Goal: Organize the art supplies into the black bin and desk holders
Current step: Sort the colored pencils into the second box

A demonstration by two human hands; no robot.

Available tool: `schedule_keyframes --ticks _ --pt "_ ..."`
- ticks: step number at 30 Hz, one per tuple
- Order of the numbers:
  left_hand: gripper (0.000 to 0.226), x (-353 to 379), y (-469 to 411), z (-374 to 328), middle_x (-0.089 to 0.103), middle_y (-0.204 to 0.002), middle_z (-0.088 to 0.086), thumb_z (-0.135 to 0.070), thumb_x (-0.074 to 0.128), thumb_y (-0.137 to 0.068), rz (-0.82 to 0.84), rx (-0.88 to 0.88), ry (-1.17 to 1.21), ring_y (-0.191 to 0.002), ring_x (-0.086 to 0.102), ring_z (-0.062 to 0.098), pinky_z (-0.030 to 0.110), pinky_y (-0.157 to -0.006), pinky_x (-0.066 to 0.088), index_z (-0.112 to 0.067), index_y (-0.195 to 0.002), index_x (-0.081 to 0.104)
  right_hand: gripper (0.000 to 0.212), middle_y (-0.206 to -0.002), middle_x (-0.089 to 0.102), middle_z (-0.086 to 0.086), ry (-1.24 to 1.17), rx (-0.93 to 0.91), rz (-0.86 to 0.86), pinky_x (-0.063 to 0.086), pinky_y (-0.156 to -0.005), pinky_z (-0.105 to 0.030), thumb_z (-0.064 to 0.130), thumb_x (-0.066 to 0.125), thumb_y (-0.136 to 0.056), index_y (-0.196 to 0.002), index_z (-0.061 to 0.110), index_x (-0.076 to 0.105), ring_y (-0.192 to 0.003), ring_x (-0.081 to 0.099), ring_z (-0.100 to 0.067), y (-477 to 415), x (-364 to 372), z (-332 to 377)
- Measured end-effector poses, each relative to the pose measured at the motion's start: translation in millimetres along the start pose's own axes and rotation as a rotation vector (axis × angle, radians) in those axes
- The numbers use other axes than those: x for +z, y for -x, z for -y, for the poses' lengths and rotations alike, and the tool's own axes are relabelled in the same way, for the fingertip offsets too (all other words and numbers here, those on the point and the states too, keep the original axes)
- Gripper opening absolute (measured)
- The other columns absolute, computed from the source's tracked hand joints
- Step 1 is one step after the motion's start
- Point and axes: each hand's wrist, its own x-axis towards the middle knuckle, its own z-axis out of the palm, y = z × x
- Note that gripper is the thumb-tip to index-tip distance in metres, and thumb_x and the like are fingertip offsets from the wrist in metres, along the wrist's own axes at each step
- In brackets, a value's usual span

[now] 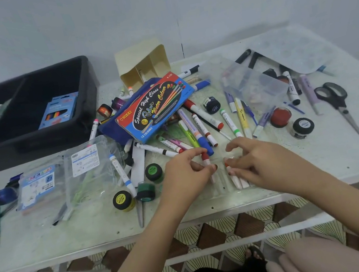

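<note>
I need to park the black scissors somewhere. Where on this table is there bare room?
Bare: the front strip of the table left of the left hand, nearer than the yellow paint pot; and the right front corner nearer than the black scissors. Crowded around the water colour box.

Bare strip of desk [320,159] runs along the near edge, widest toward the near right corner. Centre is blocked by the marker pile [199,130] and watercolour box [157,106]. Black bin [33,148] fills the far left corner. Clear packs [46,184] crowd the left edge, scissors [343,108] lie by the right edge.
</note>
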Motion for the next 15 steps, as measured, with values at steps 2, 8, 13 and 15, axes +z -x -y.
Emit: schedule_keyframes --ticks 2,8,13,15 --pt "0.036 0.6 -0.5 -0.4 0.070 -0.067 0.000 -0.024 0.075 -0.077 0.000 -0.003 0.000 -0.069 0.067 0.011 0.034 -0.074 0.056 -0.032 -0.111 0.064 0.023 -0.111 0.061 0.000 0.003 -0.019 0.011 0.050 -0.051 -0.028 0.034 0.056 -0.085 -0.092 0.025 0.075 -0.065 0.061 -0.012 1.1 0.6 1.5" --pt "0.027 3.6 1.6 -2.8 0.071 -0.066 0.006 -0.019 0.075 -0.077 0.050 -0.019 0.073 -0.065 0.069 0.016 0.042 -0.075 0.057 -0.033 -0.098 0.063 0.016 -0.113 0.057 0.005 -0.100 0.057 -0.034 0.052 -0.062 -0.031 0.034 0.066 -0.085 -0.098 0.028 0.072 -0.071 0.055 -0.008 0.3 5.5 -3.6" --pt "0.028 14.1 4.7 -5.6 0.070 -0.063 0.007 -0.014 0.074 -0.077 0.078 -0.028 0.103 -0.059 0.069 0.019 0.044 -0.069 0.058 -0.021 -0.101 0.062 0.029 -0.112 0.050 0.013 -0.188 0.096 -0.017 0.048 -0.074 -0.025 0.040 0.070 -0.081 -0.107 0.028 0.070 -0.084 0.056 -0.003 2.5 4.8 -9.2" --pt "0.030 15.2 4.3 -6.1 0.069 -0.060 0.003 -0.019 0.076 -0.076 0.079 0.002 0.047 -0.056 0.066 0.013 0.036 -0.067 0.057 -0.022 -0.102 0.061 0.033 -0.113 0.047 0.015 -0.212 0.112 -0.003 0.045 -0.078 -0.020 0.040 0.072 -0.079 -0.110 0.028 0.069 -0.086 0.054 0.000 3.6 3.1 -10.9"
